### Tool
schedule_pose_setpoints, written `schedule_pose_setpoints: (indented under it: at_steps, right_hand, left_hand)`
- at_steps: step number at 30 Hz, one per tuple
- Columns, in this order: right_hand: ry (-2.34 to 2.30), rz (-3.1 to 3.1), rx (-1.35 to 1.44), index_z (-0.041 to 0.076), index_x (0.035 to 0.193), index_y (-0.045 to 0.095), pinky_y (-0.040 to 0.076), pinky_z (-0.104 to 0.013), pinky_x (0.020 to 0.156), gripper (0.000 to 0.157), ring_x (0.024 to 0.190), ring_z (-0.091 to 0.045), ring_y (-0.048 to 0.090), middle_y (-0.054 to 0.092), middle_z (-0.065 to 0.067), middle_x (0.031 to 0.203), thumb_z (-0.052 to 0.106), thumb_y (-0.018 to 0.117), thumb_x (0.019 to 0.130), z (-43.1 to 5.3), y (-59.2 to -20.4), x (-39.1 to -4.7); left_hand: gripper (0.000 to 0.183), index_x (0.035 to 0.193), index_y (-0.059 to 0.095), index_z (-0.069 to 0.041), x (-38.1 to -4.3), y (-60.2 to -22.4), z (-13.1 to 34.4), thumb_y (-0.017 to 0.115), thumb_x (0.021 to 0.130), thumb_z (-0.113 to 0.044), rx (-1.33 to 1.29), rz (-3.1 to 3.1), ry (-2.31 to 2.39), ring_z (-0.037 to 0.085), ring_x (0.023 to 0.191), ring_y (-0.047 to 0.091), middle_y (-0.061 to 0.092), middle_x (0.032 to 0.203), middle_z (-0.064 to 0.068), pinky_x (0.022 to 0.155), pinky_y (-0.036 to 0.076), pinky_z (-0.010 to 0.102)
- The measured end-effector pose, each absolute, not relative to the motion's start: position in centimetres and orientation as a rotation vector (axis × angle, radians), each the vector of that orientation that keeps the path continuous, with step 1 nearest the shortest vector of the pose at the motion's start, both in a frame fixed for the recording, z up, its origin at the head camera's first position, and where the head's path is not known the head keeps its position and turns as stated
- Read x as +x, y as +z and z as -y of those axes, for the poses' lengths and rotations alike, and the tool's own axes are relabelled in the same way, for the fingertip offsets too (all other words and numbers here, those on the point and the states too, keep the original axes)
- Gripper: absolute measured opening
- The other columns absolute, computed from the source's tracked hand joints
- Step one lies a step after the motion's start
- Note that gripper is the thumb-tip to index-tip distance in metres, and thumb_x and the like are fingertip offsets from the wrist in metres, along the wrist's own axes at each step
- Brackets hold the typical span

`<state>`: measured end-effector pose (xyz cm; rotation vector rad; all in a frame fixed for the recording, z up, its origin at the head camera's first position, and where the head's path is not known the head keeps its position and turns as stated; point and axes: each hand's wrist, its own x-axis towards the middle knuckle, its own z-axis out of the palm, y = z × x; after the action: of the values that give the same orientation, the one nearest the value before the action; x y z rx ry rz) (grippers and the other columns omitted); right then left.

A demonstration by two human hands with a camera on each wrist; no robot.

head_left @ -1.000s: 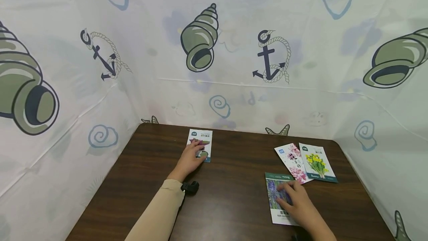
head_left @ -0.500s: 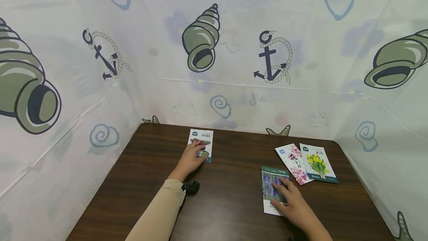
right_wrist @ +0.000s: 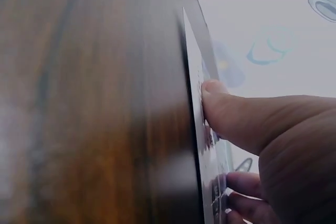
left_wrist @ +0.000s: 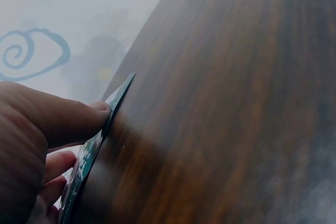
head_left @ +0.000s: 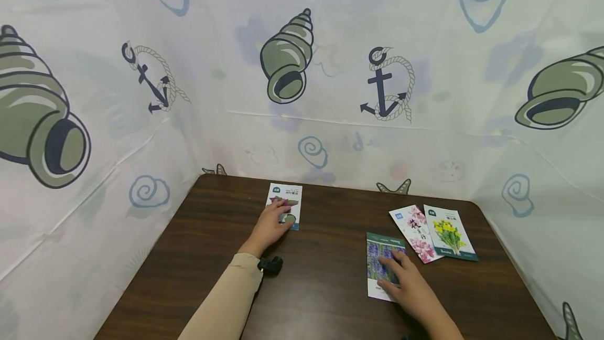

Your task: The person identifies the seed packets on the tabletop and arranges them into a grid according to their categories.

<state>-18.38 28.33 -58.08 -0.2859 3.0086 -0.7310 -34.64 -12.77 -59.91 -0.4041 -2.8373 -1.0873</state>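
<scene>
A white packet [head_left: 293,191] with a plant picture and a teal bottom strip lies at the table's far left. My left hand [head_left: 267,226] rests on it, thumb and fingers spread over its face; in the left wrist view the thumb touches the packet [left_wrist: 79,177] near one edge. Nearer the front right lies a packet [head_left: 376,253] printed with purple flower spikes under a green top band. Across its right part lies my right hand [head_left: 409,283], fingers spread and touching it. In the right wrist view, the thumb [right_wrist: 226,108] presses this packet [right_wrist: 195,72].
Behind the right hand, a packet with pink blossoms [head_left: 421,245] is partly overlapped by a packet with yellow flowers [head_left: 450,231]. The dark wooden table [head_left: 321,277] ends at a patterned cloth wall [head_left: 340,156] at the back and sides.
My right hand has slid the purple-flower packet left and away from me, off the edge of the pink-blossom packet. The left hand and its packet stay in place.
</scene>
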Motion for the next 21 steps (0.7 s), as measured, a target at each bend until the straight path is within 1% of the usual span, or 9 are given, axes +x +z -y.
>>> schedule_pose_setpoints:
  at_steps: [6,12,16,21]
  right_hand:
    - [-0.732,-3.021,-0.328,0.02,0.147,0.069,0.047,-0.071,0.116,0.06,0.145,-0.054,0.054,0.052,-0.028,0.161,0.038,0.087,0.094,-27.9,-58.0,-19.5]
    - [-0.749,-2.994,-0.336,0.019,0.145,0.071,0.047,-0.071,0.116,0.06,0.145,-0.055,0.054,0.053,-0.029,0.16,0.04,0.088,0.092,-27.5,-57.7,-20.5]
    - [-0.741,-3.003,-0.34,0.018,0.145,0.072,0.047,-0.071,0.116,0.058,0.145,-0.055,0.054,0.053,-0.029,0.16,0.038,0.088,0.092,-27.2,-57.8,-21.2]
    - [-0.771,-3.011,-0.426,0.014,0.145,0.071,0.048,-0.07,0.115,0.059,0.144,-0.056,0.054,0.053,-0.031,0.158,0.033,0.089,0.092,-26.7,-57.6,-22.1]
  left_hand:
    - [0.054,0.146,0.068,-0.002,-34.6,-59.9,12.9,0.081,0.098,-0.023,-0.423,2.827,-1.097,0.049,0.158,0.041,0.051,0.167,0.019,0.127,0.037,0.066]
    - [0.054,0.147,0.067,-0.002,-34.7,-60.3,13.0,0.081,0.099,-0.024,-0.41,2.836,-1.083,0.048,0.159,0.04,0.05,0.168,0.019,0.128,0.036,0.065]
    - [0.054,0.146,0.067,-0.003,-34.8,-60.4,13.0,0.081,0.099,-0.023,-0.42,2.83,-1.081,0.048,0.16,0.039,0.05,0.168,0.018,0.128,0.036,0.066]
    - [0.053,0.146,0.068,-0.003,-35.0,-60.4,13.0,0.081,0.099,-0.023,-0.43,2.826,-1.078,0.048,0.159,0.039,0.05,0.168,0.017,0.128,0.036,0.066]
